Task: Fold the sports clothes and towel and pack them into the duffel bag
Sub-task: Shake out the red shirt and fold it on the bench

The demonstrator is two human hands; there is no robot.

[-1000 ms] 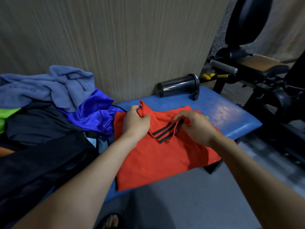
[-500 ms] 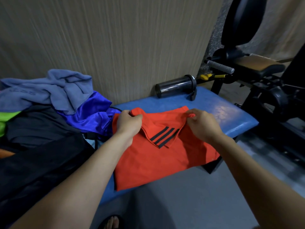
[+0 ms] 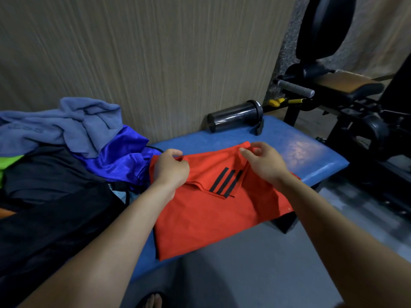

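The red shirt [image 3: 213, 210] lies partly folded on the blue padded bench [image 3: 311, 156], its near edge hanging over the bench's front side toward me, and three black stripes [image 3: 225, 182] show on the folded-over sleeve at its middle. My left hand [image 3: 171, 170] sits at the shirt's ten o'clock corner, fingers curled and pinching the far edge of the cloth; my right hand [image 3: 264, 163] is at its one o'clock corner, thumb and fingertips nipping the fabric there, so the stripes lie between my two hands. At nine o'clock from the shirt a shiny blue garment [image 3: 120, 156] touches its left edge, and beyond that, toward ten o'clock, a grey-blue towel [image 3: 66, 125] is heaped with raised lettering on it that I cannot read. Black clothing [image 3: 44, 207] and a sliver of bright green fabric [image 3: 9, 161] fill the far left. At twelve o'clock a dark clear bottle [image 3: 235, 115] lies on its side against the wall, and black gym equipment [image 3: 355, 103] stands at two o'clock.
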